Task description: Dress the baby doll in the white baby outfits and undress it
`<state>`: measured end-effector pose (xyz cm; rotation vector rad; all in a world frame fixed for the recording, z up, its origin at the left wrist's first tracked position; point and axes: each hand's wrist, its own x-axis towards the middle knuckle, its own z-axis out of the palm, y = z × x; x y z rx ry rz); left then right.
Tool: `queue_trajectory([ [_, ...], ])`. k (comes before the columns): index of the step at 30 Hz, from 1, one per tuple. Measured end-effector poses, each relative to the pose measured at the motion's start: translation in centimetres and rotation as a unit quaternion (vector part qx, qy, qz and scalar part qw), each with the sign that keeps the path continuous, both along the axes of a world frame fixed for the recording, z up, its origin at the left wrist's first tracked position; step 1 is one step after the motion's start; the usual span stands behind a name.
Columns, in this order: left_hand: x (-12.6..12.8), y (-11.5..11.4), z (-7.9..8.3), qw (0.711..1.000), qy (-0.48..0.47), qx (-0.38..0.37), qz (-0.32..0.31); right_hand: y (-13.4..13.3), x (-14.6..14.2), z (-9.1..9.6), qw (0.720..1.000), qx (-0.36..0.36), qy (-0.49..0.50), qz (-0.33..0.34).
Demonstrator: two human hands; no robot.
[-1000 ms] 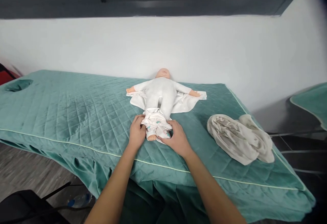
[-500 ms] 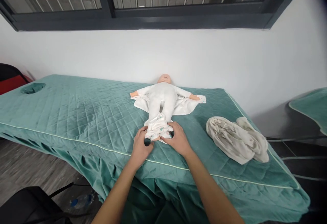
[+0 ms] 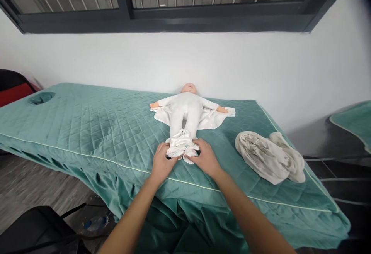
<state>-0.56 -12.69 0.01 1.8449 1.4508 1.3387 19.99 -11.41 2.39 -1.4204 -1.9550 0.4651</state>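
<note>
A baby doll (image 3: 186,109) in a white body lies on its back, head against the wall and arms spread. A white garment lies open beneath it, its cloth (image 3: 213,119) showing at both sides. Bunched around the doll's lower legs are white patterned baby pants (image 3: 182,146). My left hand (image 3: 162,162) grips their left edge between thumb and fingers, and my right hand (image 3: 206,157) grips the right edge the same way. The doll's feet are hidden in the cloth.
The doll rests on a green quilted bed (image 3: 116,126) with a face hole (image 3: 41,97) at the left. A crumpled off-white cloth (image 3: 268,156) lies to the right. Below are a black chair (image 3: 37,229) and a plastic bottle (image 3: 95,223) on the floor. A wall and window stand behind.
Both thumbs have moved in on the pants' lower edge, and the cloth now covers the bit of foot that showed before. The view has shifted slightly.
</note>
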Motion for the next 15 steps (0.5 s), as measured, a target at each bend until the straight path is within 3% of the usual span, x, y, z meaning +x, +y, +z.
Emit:
queue_trajectory([
  [4, -0.2, -0.8, 1.9, 0.995, 0.029, -0.088, 0.032, -1.0, 0.5, 2.6, 0.998, -0.028, -0.053, -0.005],
  [9, -0.2, -2.4, 5.7, 0.975, -0.040, -0.220, 0.010, -2.4, 1.2, 6.7, 0.993, -0.098, -0.066, 0.001],
  [12, -0.6, -3.1, 8.3, 0.964, -0.110, -0.242, 0.001, -2.6, 1.9, 9.6, 0.978, -0.184, 0.010, 0.097],
  [15, -1.7, -3.5, 10.9, 0.952, -0.199, -0.231, -0.018, -2.0, 2.8, 13.2, 0.932, -0.271, 0.073, 0.229],
])
